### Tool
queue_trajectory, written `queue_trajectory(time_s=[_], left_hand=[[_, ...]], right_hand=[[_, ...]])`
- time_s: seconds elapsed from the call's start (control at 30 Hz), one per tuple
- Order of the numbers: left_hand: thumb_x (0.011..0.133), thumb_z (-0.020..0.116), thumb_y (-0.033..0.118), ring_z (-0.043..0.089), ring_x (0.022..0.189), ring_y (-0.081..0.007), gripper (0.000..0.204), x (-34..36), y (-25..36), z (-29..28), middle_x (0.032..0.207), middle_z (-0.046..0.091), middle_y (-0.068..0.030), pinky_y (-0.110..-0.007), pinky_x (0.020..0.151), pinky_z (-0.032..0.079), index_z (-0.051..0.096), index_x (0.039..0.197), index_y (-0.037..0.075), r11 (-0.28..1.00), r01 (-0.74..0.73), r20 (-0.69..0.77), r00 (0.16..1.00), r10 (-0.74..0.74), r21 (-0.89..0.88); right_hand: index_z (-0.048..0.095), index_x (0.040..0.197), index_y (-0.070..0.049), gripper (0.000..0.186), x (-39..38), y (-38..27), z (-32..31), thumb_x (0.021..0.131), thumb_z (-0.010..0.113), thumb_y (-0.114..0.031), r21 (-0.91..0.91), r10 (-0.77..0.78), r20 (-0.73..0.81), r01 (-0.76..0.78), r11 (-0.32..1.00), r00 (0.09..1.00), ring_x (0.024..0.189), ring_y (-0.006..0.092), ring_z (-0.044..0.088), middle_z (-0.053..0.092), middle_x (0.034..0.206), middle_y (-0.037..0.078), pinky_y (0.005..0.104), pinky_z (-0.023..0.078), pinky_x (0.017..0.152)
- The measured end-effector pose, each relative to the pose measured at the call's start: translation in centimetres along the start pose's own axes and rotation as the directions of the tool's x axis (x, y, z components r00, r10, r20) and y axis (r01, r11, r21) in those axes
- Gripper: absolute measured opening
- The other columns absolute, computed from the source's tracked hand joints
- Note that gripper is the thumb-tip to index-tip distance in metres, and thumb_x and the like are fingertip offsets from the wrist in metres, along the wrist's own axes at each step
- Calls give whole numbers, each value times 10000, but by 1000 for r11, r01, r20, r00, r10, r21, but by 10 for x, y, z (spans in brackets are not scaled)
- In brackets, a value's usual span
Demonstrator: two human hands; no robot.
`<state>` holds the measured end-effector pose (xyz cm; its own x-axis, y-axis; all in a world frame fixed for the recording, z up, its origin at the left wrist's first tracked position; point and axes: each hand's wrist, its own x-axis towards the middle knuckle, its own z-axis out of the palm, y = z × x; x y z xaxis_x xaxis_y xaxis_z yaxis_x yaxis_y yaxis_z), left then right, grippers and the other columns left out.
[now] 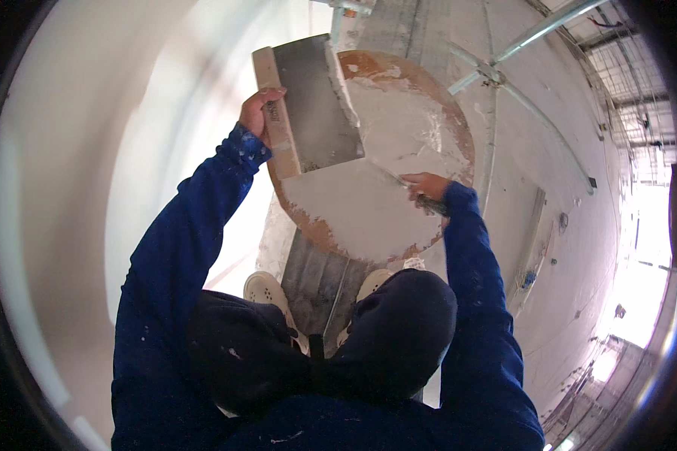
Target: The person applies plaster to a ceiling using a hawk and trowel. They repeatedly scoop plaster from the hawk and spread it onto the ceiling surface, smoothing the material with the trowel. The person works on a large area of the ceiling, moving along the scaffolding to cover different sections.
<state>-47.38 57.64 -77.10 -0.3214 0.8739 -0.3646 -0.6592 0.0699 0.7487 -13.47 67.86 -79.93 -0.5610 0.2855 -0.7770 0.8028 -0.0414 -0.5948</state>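
A wide trowel with a dark metal blade (308, 98) and a pale wooden handle is held by my left hand (257, 113), its fingers closed round the wood at the upper left. White paste (346, 210) coats much of the round brown board (450, 105) beneath it, and some clings to the blade's right edge. At the board's right, my right hand (427, 188) grips a smaller putty knife (432, 204), whose thin blade reaches up-left to the trowel's lower corner.
My feet in pale perforated shoes (262, 287) are on a grey plank (316, 270) below the board. A pale curved wall (53, 225) fills the left. Metal poles (541, 26) cross at upper right, and cables and small objects (526, 282) lie farther right.
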Motion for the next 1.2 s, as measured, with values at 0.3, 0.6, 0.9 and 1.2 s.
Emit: queue_trajectory(time_s=[0.3,0.6,0.9,1.2], left_hand=[[705,530,200,546,702,-187,185,-9,-17,8,825,530,-62,-318,670,485,579,821,65,974,219,126,966,-224,52],[664,526,281,577,672,-276,498,-20,-39,37,833,544,-198,-359,654,506,454,1042,-36,964,263,256,930,-263,32],[680,524,240,573,633,-230,324,-51,-15,72,759,582,-142,-314,646,498,554,886,-8,973,226,343,912,-226,41],[707,493,201,568,687,-230,305,-57,3,63,784,575,-134,-337,653,492,545,911,-20,995,21,119,992,-32,97]], right_hand=[[157,1349,-34,833,-105,-46,5,613,545,-72,298,-511,-287,582,756,811,681,178,513,523,743,87,290,422,663],[273,1328,-64,812,-122,-87,3,550,484,42,76,-622,-361,687,723,695,704,173,519,554,855,119,295,418,724],[368,1290,-171,778,-107,-86,15,561,524,52,-532,-793,-358,591,607,493,1003,303,545,542,1109,168,324,434,827],[322,1306,-222,739,-89,-49,12,625,511,-6,-735,-494,-371,77,674,786,909,279,569,544,1065,173,348,463,777]])
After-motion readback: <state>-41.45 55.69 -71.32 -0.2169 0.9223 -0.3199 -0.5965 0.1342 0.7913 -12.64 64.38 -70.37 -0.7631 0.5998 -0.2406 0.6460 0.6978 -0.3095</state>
